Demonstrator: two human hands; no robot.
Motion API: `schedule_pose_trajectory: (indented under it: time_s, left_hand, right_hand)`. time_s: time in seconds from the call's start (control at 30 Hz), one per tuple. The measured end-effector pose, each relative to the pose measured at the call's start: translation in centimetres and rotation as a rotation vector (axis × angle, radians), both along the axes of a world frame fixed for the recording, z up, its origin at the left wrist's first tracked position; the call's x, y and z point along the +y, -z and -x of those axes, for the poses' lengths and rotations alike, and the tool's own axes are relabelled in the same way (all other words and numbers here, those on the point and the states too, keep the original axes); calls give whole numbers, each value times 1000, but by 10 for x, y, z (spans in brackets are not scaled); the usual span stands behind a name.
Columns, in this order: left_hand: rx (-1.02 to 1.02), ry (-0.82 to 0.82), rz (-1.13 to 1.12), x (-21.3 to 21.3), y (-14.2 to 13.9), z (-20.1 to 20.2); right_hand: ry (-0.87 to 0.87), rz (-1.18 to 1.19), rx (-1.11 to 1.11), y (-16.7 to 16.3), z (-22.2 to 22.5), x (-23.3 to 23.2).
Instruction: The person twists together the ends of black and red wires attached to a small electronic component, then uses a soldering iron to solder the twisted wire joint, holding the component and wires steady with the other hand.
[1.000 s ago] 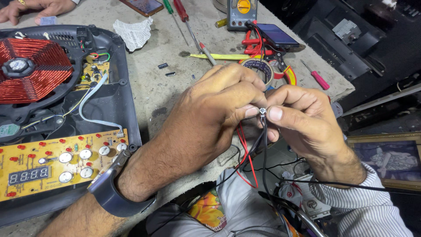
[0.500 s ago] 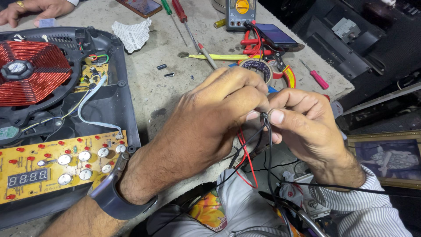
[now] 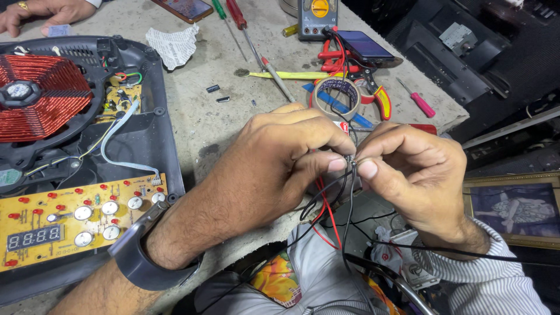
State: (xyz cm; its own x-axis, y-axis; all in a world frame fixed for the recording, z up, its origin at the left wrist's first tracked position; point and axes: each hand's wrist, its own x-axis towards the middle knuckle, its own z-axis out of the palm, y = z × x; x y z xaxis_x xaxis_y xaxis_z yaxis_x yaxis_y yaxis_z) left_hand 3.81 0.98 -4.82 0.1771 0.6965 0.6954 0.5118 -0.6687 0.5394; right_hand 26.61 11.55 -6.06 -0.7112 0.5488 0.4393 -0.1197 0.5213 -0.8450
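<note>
Head: hands [image 3: 350,166] pinch downward-hanging wires [image 3: 332,204]

The left hand [image 3: 280,157] and the right hand [image 3: 417,169] pinch thin wires [image 3: 332,204] together — just above the bench [image 3: 198,125] edge.

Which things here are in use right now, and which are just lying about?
In use: left hand, right hand, black and red wires pinched between their fingertips.

Lying about: tape roll, screwdrivers, multimeter, phone, opened induction cooker, crumpled paper.
</note>
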Motion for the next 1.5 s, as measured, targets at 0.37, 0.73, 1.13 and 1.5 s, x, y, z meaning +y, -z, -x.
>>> schedule_pose_trajectory:
  time_s: [0.37, 0.73, 1.13, 1.5]
  left_hand:
    - [112, -73, -136, -13, -17, -4]
    - [14, 14, -22, -8, -7, -1]
    - [-31, -31, 74, -14, -16, -7]
    - [-103, -17, 164, -13, -21, -11]
  right_hand:
    - [30, -211, -8, -4, -5, -3]
    - [93, -157, 145, -8, 14, -18]
    - [225, -811, 98, -8, 9, -13]
    - [207, -473, 144, 11, 3, -14]
